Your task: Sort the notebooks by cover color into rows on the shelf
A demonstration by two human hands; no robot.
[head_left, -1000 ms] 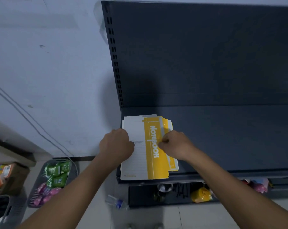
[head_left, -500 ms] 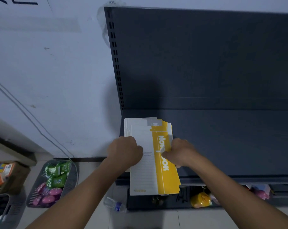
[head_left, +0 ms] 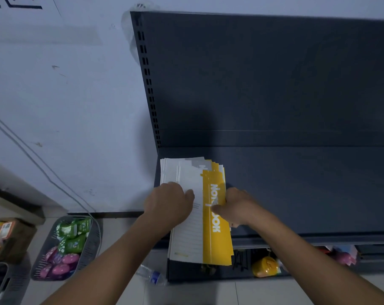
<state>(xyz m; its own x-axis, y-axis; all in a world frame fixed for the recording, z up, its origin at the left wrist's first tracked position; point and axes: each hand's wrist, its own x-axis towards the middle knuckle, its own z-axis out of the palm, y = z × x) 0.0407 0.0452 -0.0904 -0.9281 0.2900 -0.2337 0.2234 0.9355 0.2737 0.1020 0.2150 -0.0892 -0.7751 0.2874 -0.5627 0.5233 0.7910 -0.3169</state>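
Left hand [head_left: 169, 203]: fingers grasp yellow notebook stack [head_left: 217, 243]
Right hand [head_left: 235, 208]: fingers pinch its right edge
Stack: overhangs shelf [head_left: 296, 183] front

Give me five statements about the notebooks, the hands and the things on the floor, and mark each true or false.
1. The top notebook has a yellow and white cover. True.
2. The stack sits at the left end of the shelf. True.
3. Both hands are off the notebooks. False: the left hand holds the stack's white side and the right hand pinches the top notebook's yellow edge.
4. The top notebook lies wholly on the shelf. False: its near end overhangs the front edge.
5. The floor basket holds notebooks. False: the basket holds green and pink packets.
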